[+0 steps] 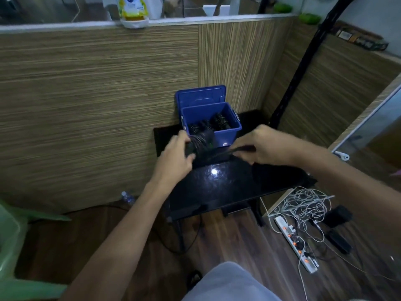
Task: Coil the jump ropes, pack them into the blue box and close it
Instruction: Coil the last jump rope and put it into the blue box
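The blue box (pixel 233 129) stands open at the back of a small black table (pixel 227 185), its lid (pixel 200 95) tilted up against the wood wall. Several coiled black jump ropes (pixel 219 122) lie inside it. Just in front of the box, my left hand (pixel 176 152) grips a partly coiled black jump rope (pixel 200 141). My right hand (pixel 263 144) pinches the loose end of that rope, which runs blurred between the two hands above the table.
A green plastic chair (pixel 13 246) stands at the left. On the floor at the right lie a white power strip (pixel 297 245) and tangled white cables (pixel 308 203). A water bottle (pixel 128 197) stands by the wall. A black pole (pixel 303 61) leans at the right.
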